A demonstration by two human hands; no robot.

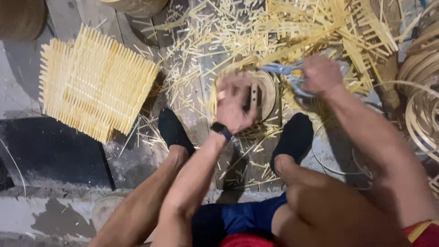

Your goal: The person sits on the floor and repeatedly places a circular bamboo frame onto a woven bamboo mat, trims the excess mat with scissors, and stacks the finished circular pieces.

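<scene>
Item: round woven cane piece [267,91], lying on the plank floor [192,105] between my two feet. My left hand [233,107] held its near rim, blurred, so I could not tell how firm the grip was; my right hand [320,75] was clenched on blue-handled scissors [286,69] just beyond it. I judged the piece light, springy, with brittle strip ends; best held at the stiff rim.

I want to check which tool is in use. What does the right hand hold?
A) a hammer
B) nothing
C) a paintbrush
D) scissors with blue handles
D: the right hand grips scissors with blue handles, their blades pointing toward the round piece under the left hand.
</scene>
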